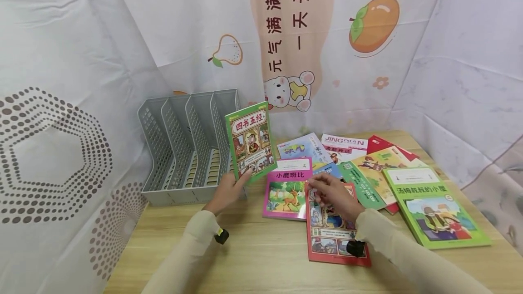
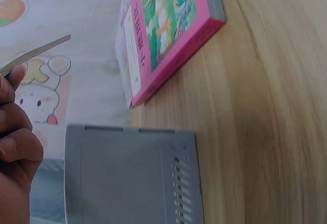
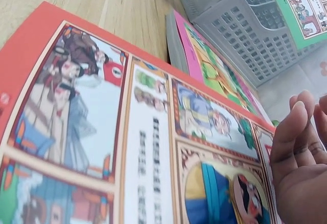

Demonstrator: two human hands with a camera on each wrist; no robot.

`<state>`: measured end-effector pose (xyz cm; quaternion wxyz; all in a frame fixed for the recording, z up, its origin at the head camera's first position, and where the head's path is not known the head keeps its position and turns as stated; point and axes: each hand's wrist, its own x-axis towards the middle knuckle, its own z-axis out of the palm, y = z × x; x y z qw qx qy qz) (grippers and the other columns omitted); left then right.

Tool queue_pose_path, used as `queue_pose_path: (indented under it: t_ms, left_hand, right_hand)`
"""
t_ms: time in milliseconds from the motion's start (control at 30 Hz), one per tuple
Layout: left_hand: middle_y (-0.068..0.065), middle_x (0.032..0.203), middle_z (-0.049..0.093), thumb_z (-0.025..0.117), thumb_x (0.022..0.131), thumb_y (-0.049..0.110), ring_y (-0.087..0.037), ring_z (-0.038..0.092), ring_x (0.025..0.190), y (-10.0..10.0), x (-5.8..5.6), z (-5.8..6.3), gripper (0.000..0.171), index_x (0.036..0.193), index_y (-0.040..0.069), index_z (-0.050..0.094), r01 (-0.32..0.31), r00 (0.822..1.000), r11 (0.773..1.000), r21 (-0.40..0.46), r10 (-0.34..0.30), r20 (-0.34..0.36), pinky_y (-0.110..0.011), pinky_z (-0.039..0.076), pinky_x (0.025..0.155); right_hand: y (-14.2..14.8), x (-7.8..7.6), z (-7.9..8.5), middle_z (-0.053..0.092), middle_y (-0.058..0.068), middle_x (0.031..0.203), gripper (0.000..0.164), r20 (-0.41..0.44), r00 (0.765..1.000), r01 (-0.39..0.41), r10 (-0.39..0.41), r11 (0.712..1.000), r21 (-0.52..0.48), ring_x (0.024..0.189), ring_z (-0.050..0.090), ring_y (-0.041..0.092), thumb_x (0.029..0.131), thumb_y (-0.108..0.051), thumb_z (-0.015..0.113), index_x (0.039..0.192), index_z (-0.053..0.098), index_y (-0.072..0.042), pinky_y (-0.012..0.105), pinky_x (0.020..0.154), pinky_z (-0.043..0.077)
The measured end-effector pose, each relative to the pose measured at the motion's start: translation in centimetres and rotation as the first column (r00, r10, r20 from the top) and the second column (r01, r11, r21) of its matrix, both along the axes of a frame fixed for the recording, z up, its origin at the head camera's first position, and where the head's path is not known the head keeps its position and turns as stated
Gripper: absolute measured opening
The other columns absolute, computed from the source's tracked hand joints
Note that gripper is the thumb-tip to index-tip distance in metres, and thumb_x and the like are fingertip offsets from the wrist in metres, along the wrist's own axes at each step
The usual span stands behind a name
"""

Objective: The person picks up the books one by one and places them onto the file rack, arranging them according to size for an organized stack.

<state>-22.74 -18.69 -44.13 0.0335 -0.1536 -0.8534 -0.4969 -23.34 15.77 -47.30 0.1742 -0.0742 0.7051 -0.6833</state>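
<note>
Fruit-printed white cloth [image 1: 184, 17] backs a wood-grain tabletop [image 1: 261, 257]; the green-bordered book 四书五经 [image 1: 252, 142] stands raised and tilted, beside the end panel of the grey four-compartment file rack [image 1: 184, 197]. Because the grasp takes only its lower edge, the book could pivot or slip; a low corner could catch the rack's wall; a careless right hand [image 1: 337, 196] might nudge the red-bordered comic-cover book [image 1: 323, 245] against the pink 小鹿斑比 book [image 1: 286, 196]. Left hand [image 1: 230, 190]: forearm extended forward, thumb across the cover, pinching the green book; right hand: forearm angled inward, fingers loosely bent over the red book, apparently grasping nothing; fingertip contact cannot be told.
</note>
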Motion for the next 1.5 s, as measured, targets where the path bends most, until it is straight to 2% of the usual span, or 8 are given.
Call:
queue_pose_path:
  t_ms: [200,367,533,767,933,1100,1333,1500]
  left_hand:
    - [0.005,0.054,0.036,0.046,0.108,0.053,-0.011,0.024,0.047,-1.5,0.2,-0.2,0.059,0.083,0.003,0.068,-0.062,0.996,0.998,-0.024,0.06,-0.061,-0.03,0.028,0.045]
    - [0.006,0.051,0.03,0.046,0.108,0.052,-0.011,0.023,0.046,-2.5,0.5,-0.3,0.061,0.072,0.005,0.06,-0.099,0.993,0.995,-0.028,0.097,-0.068,-0.029,0.025,0.045]
    - [0.005,0.055,0.037,0.046,0.108,0.052,-0.012,0.025,0.049,-3.4,0.5,-0.4,0.056,0.092,0.005,0.072,-0.126,0.988,0.992,-0.015,0.125,-0.093,-0.029,0.027,0.048]
    - [0.006,0.048,0.031,0.047,0.107,0.053,-0.011,0.022,0.042,-5.5,1.2,-0.7,0.066,0.063,0.004,0.051,-0.231,0.969,0.972,-0.044,0.226,-0.095,-0.027,0.021,0.041]
    - [0.006,0.049,0.034,0.047,0.108,0.052,-0.01,0.025,0.043,-6.9,1.5,-0.6,0.063,0.071,0.001,0.058,-0.269,0.959,0.962,-0.052,0.262,-0.108,-0.027,0.023,0.041]
    - [0.007,0.048,0.032,0.048,0.107,0.052,-0.008,0.024,0.042,-7.6,1.9,-1.1,0.061,0.061,0.012,0.044,-0.292,0.952,0.956,-0.043,0.285,-0.111,-0.027,0.023,0.04]
    - [0.007,0.049,0.033,0.049,0.109,0.043,-0.005,0.024,0.043,-8.4,2.3,-1.7,0.057,0.065,0.007,0.052,-0.334,0.93,0.942,-0.024,0.325,-0.173,-0.028,0.024,0.041]
    - [0.008,0.048,0.032,0.049,0.109,0.042,-0.007,0.024,0.044,-8.9,2.4,-1.7,0.057,0.062,0.009,0.049,-0.365,0.912,0.931,-0.013,0.355,-0.206,-0.028,0.024,0.041]
  right_hand:
    - [-1.4,0.0,0.0,0.061,0.029,0.121,0.046,-0.01,1.0,-0.028,0.028,0.999,0.017,0.064,0.053,0.017,0.109,-0.034,0.053,0.133,0.05,0.005,0.03,0.058,0.049]
    - [-2.5,-0.3,-0.1,0.064,0.031,0.11,0.04,-0.034,0.999,0.007,-0.007,1.0,0.01,0.058,0.052,0.016,0.11,-0.027,0.052,0.129,0.052,0.007,0.029,0.053,0.048]
    - [-3.4,-0.5,-0.3,0.065,0.028,0.107,0.039,-0.026,0.999,0.023,-0.023,1.0,0.014,0.057,0.052,0.015,0.109,-0.029,0.054,0.128,0.055,0.005,0.03,0.051,0.048]
    - [-5.6,-0.4,-0.7,0.066,0.025,0.101,0.036,0.021,0.999,-0.047,0.047,0.999,0.022,0.059,0.05,0.014,0.11,-0.028,0.053,0.125,0.055,0.005,0.027,0.052,0.047]
    - [-7.6,-0.6,-0.4,0.066,0.025,0.099,0.037,0.014,0.998,-0.055,0.054,0.998,0.022,0.058,0.049,0.014,0.108,-0.029,0.056,0.122,0.056,0.005,0.028,0.052,0.046]
    - [-9.3,-0.8,0.0,0.066,0.022,0.1,0.039,0.004,0.997,-0.078,0.078,0.996,0.033,0.055,0.048,0.014,0.106,-0.031,0.06,0.121,0.058,0.005,0.031,0.052,0.046]
    - [-10.9,-0.6,-0.7,0.067,0.017,0.097,0.036,0.046,0.992,-0.117,0.115,0.993,0.03,0.055,0.049,0.013,0.106,-0.032,0.06,0.115,0.06,0.002,0.026,0.05,0.046]
    - [-11.8,-0.6,-0.5,0.068,0.018,0.099,0.039,0.058,0.991,-0.122,0.119,0.991,0.051,0.057,0.051,0.011,0.104,-0.034,0.062,0.12,0.061,0.001,0.025,0.05,0.045]
